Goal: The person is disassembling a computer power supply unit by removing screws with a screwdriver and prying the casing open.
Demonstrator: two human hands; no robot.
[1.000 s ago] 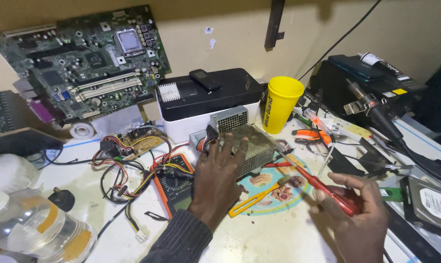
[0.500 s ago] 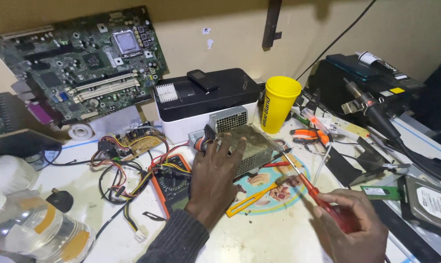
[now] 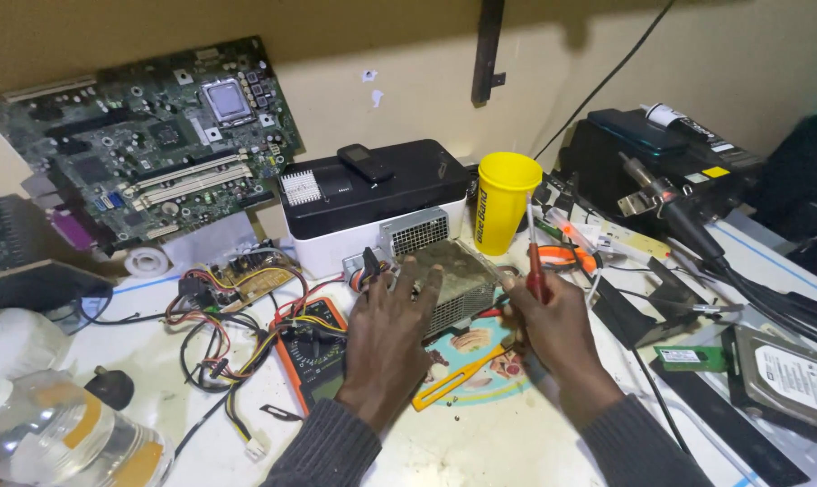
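Two hands: left hand (image 3: 386, 334) on one power supply (image 3: 451, 280), right hand (image 3: 553, 316) around probably one screwdriver (image 3: 534, 261).

yellow cup (image 3: 502, 201) and printer (image 3: 372, 200) crowding behind, bare bench (image 3: 498, 442) nearside

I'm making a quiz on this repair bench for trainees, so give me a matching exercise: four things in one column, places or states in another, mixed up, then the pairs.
Things:
1. red-handled screwdriver
2. metal power supply box
3. yellow cup
4. green motherboard

Places or states:
A. leaning against the wall
B. under the left hand
C. upright in the right hand
D. standing beside the black-topped printer

Pairs: 1-C, 2-B, 3-D, 4-A
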